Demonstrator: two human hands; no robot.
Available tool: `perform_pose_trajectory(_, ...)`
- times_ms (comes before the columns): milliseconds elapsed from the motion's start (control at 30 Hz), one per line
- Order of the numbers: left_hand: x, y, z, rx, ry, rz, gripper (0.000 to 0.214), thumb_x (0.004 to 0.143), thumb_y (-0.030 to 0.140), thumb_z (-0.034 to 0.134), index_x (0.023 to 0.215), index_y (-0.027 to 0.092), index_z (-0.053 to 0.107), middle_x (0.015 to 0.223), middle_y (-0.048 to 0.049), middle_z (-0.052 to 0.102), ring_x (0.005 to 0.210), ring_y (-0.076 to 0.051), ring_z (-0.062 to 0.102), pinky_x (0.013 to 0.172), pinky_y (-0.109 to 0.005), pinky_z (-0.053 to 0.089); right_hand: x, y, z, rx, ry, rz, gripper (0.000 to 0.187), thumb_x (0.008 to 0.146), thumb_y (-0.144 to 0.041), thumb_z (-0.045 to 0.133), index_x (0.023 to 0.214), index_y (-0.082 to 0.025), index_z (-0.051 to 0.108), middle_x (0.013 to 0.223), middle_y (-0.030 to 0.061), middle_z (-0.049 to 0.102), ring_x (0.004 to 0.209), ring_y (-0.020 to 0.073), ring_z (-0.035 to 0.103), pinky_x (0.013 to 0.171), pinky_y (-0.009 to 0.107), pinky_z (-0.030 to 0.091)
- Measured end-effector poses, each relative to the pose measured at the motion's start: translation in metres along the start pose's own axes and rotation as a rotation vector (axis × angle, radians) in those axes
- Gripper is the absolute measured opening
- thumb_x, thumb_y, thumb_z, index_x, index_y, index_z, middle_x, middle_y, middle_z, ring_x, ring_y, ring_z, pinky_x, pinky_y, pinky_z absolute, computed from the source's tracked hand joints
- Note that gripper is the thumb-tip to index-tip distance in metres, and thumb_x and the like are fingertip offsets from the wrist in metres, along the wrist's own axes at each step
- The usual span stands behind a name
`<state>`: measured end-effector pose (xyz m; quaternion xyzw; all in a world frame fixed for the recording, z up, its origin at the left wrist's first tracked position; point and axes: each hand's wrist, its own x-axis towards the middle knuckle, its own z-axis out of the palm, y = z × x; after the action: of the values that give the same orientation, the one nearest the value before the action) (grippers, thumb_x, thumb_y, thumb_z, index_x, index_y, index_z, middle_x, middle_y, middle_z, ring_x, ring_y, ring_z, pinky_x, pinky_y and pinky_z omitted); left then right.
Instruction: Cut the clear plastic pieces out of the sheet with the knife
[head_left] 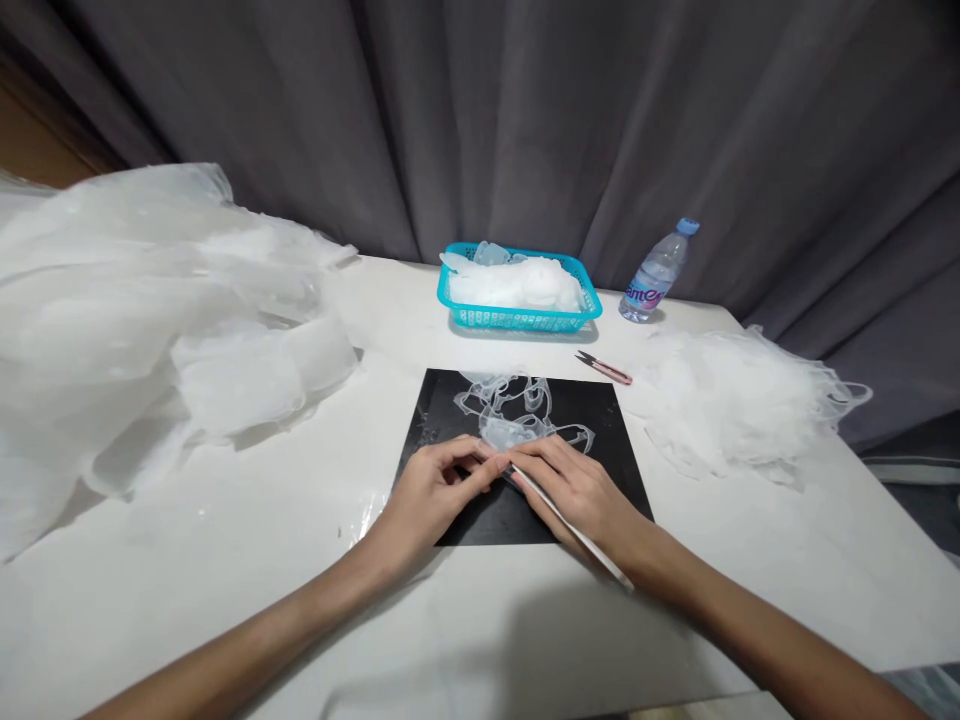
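Right hand - grip closed round thin white tool, long axis lower right to upper left, tip by fingertips. Left hand - grip narrow, pinching near edge of translucent film piece. Film just above both hands at centre frame, equally near each, glossy and curled, on matte black mat. Teal mesh basket beyond, on white desk.

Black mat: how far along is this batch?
Done: white pieces fill the teal basket; a scrap heap lies to the right. In hand: left hand and right hand, with a thin tool, work one clear piece on the black mat. Left: the big pile of translucent sheets, seemingly untouched.
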<state>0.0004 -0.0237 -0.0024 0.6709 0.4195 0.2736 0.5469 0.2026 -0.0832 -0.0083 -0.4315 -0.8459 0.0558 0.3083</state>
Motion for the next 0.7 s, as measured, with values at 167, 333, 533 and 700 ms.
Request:
perform_pose_trajectory(167, 0.001, -0.001, -0.003, -0.038, 0.000, -0.096, 0.025, 0.084, 0.041, 0.071, 0.077, 0.017, 0.076, 0.075, -0.0032, 0.073, 0.071, -0.016, 0.063, 0.067, -0.025, 0.047, 0.016, 0.047, -0.024, 0.216, 0.319, 0.427, 0.021, 0.105, -0.023, 0.049, 0.096, -0.018, 0.067, 0.091, 0.0057, 0.070, 0.085, 0.0196, 0.067, 0.078, 0.032, 0.055)
perform_pose_trajectory(333, 0.007, -0.003, -0.013, -0.001, -0.075, -0.152, 0.033, 0.083, 0.049, 0.070, 0.076, 0.017, 0.071, 0.075, -0.0037, 0.071, 0.065, -0.016, 0.063, 0.057, -0.024, 0.049, 0.025, 0.065, -0.050, 0.289, 0.337, 0.478, 0.017, 0.101, -0.028, 0.060, 0.100, -0.019, 0.074, 0.098, 0.0052, 0.072, 0.094, 0.0204, 0.067, 0.090, 0.034, 0.052)
perform_pose_trajectory(533, 0.003, 0.012, -0.018, -0.051, -0.042, -0.215, 0.054, 0.088, 0.071, 0.061, 0.074, 0.020, 0.054, 0.063, -0.0008, 0.067, 0.049, -0.015, 0.061, 0.054, -0.027, 0.052, 0.008, 0.006, -0.029, 0.375, 0.256, 0.341, 0.020, 0.102, -0.021, 0.059, 0.117, -0.023, 0.072, 0.111, 0.0074, 0.069, 0.106, 0.0198, 0.067, 0.094, 0.033, 0.053)
perform_pose_trajectory(700, 0.009, 0.013, -0.011, -0.231, -0.137, -0.173, 0.052, 0.090, 0.066, 0.064, 0.102, 0.015, 0.067, 0.085, -0.0051, 0.076, 0.083, -0.021, 0.072, 0.083, -0.031, 0.057, 0.000, -0.018, -0.025, 0.593, -0.050, 0.168, 0.034, 0.102, -0.017, 0.059, 0.135, -0.024, 0.063, 0.129, 0.0084, 0.061, 0.097, 0.0140, 0.065, 0.093, 0.030, 0.056)
